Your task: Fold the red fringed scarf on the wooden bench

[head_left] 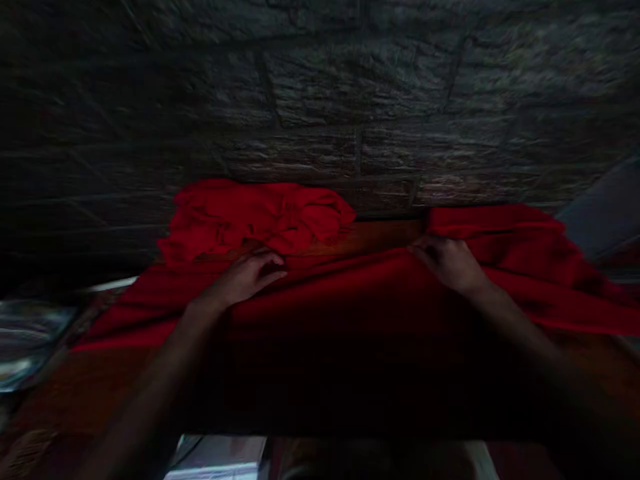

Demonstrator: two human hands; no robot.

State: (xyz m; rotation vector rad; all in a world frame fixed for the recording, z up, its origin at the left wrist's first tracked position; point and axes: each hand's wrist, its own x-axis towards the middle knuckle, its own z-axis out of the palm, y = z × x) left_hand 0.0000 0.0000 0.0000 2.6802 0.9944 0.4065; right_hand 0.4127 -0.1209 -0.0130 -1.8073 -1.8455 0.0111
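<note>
A large red cloth (350, 293) lies spread over a dark wooden table (385, 233). My left hand (247, 277) grips the cloth's far edge left of centre, fingers curled onto the fabric. My right hand (450, 263) pinches the same edge further right. A crumpled red bundle (255, 217) sits at the back left, just beyond my left hand. The picture is dim and blurred.
A stone-pattern wall (320, 87) rises right behind the table. A shiny metal object (25, 340) lies at the left edge. Something pale (220, 460) shows below the table's near edge. A grey surface (605, 213) is at the far right.
</note>
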